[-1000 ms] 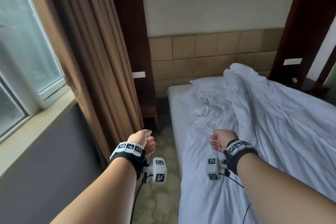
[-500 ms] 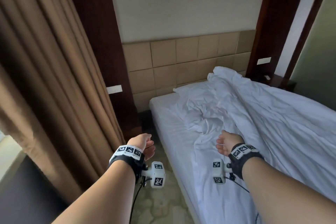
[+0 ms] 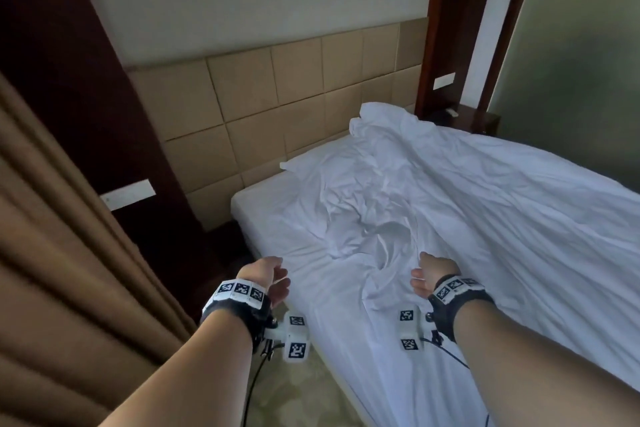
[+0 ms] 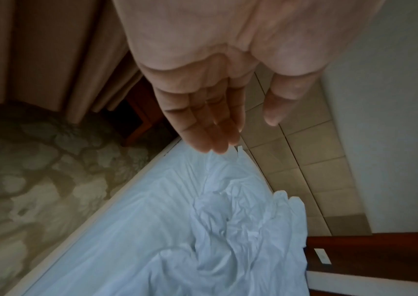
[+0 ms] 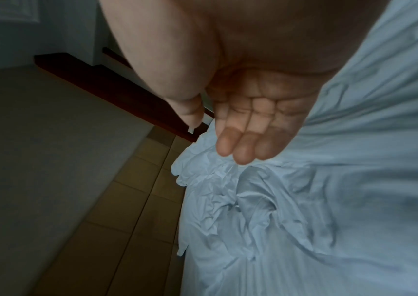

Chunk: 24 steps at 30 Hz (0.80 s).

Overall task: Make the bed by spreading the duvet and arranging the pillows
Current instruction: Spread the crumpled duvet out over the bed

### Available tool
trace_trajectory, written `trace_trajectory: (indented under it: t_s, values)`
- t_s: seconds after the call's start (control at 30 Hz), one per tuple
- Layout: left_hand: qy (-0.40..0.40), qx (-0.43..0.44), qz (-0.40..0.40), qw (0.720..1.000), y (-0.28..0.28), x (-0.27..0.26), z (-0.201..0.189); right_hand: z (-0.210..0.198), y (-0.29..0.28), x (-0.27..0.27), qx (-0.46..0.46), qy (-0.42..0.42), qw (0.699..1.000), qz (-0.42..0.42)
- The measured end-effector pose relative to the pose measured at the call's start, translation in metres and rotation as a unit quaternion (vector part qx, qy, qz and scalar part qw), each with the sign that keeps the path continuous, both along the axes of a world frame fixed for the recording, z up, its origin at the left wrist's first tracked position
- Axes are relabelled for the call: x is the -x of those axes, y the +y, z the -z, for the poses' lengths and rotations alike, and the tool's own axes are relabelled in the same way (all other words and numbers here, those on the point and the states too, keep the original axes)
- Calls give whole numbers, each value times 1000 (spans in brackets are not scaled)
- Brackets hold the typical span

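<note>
A white duvet (image 3: 502,204) lies crumpled over the bed, bunched into folds (image 3: 363,218) near the head end. One white pillow (image 3: 311,163) shows flat against the headboard, partly under the duvet. My left hand (image 3: 268,276) hovers over the bed's near left edge, fingers (image 4: 210,128) straight and loose, holding nothing. My right hand (image 3: 431,274) hangs just above the duvet's rumpled edge, its fingers (image 5: 241,144) relaxed and empty. In the wrist views the duvet (image 5: 329,200) spreads below the right palm and the bare sheet (image 4: 139,230) below the left.
A tan padded headboard (image 3: 277,104) backs the bed. Brown curtains (image 3: 62,270) hang close on the left. A dark wood nightstand (image 3: 221,246) stands in the corner by the bed, another (image 3: 464,118) at the far side. Patterned carpet (image 3: 298,399) runs along the bed.
The view has swung right and closer to the bed; the window has left the frame. Both hands have advanced toward the head end, still empty.
</note>
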State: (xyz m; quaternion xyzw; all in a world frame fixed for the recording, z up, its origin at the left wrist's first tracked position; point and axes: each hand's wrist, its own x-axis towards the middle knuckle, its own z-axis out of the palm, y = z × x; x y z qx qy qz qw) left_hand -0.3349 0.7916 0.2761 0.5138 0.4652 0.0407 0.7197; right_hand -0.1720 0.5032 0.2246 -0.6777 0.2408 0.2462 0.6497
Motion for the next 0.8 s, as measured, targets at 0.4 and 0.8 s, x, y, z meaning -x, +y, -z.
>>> trace_trajectory:
  t_s: [0.4, 0.8]
  values:
    - [21, -20, 1, 1000, 153, -202, -16, 3, 156, -165, -52, 39, 998, 1]
    - [56, -20, 136, 989, 260, -417, 55, 53, 207, -258, 16, 39, 984, 174]
